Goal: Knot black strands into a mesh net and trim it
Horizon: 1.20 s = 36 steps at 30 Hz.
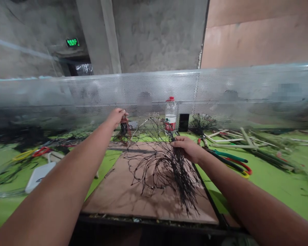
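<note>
Right hand (186, 147) around black wiry bundle (180, 172)

Even, rather cool light reaches the worktop (110, 177), while the grey wall (159, 37) above is dimmer. Soft shadows spread over the board (97, 203) below the black bundle (182, 174). The exit sign (72, 42) glows green; pale glare washes the perforated screen (220, 78). The middle is fairly clear, the sides smeared and stretched, with a pixelated patch at right.
</note>
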Available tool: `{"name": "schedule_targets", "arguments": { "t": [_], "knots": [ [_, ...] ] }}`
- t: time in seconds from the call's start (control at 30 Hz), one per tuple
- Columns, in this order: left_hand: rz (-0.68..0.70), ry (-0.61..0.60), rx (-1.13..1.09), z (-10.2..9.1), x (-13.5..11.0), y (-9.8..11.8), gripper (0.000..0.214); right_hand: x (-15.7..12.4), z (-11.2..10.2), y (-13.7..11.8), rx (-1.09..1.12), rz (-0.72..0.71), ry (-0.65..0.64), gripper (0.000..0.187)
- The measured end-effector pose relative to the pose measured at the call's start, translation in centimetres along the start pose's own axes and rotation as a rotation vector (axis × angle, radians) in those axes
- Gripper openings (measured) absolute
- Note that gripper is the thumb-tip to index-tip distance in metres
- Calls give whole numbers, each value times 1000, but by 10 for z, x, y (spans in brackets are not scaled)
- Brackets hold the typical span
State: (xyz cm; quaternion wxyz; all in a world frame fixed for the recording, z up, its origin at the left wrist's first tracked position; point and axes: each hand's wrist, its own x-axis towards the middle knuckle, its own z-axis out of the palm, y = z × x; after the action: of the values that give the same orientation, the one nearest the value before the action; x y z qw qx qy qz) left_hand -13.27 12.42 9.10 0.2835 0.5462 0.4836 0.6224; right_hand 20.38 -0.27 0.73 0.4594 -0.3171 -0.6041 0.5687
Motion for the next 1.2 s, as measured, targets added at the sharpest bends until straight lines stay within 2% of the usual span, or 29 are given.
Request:
{"name": "schedule_targets", "arguments": {
  "t": [0.07, 0.13, 0.23, 0.3, 0.4, 0.47, 0.57, 0.73, 0.8, 0.83, 0.9, 0.97, 1.0, 1.07, 1.2],
  "knots": [
    [24, 136, -123, -6, 2, -2, 8, -2, 4, -2, 86, 4, 2, 25],
    [39, 180, -234, -10, 4, 1, 8, -4, 6, -6, 168, -35, 46, 25],
    [79, 80, -361, -8, 3, 15, 8, -9, 4, -16, 206, -117, 130, 23],
    [156, 2, -450, -1, -3, 29, 9, -11, 0, -24, 224, -148, 159, 21],
    [280, -101, -543, 13, -20, 46, 9, -12, -6, -33, 290, -200, 211, 20],
    [308, -135, -564, 22, -33, 49, 10, -10, -8, -35, 306, -193, 273, 20],
    [284, -148, -590, 31, -52, 43, 12, 0, -9, -26, 268, -92, 364, 15],
    [239, -95, -681, 40, -78, 27, 15, 20, -21, 10, 192, 11, 361, 20],
    [187, -92, -695, 44, -86, 20, 17, 26, -31, 20, 41, 87, 348, 24],
    [159, -97, -703, 46, -90, 17, 17, 28, -37, 23, -81, 95, 385, 27],
    [121, -116, -732, 49, -96, 9, 17, 29, -47, 23, -343, -29, 543, 31],
    [100, -145, -779, 51, -102, 1, 16, 28, -52, 16, -518, -278, 693, 30],
    [88, -169, -806, 53, -106, -3, 16, 27, -50, 11, -552, -385, 706, 27],
    [53, -230, -857, 58, -114, -8, 15, 23, -38, 0, -560, -465, 581, 21],
    [-13, -376, -888, 71, -134, -11, 11, 12, 14, -13, -539, -357, 166, 18]
  ]
}}
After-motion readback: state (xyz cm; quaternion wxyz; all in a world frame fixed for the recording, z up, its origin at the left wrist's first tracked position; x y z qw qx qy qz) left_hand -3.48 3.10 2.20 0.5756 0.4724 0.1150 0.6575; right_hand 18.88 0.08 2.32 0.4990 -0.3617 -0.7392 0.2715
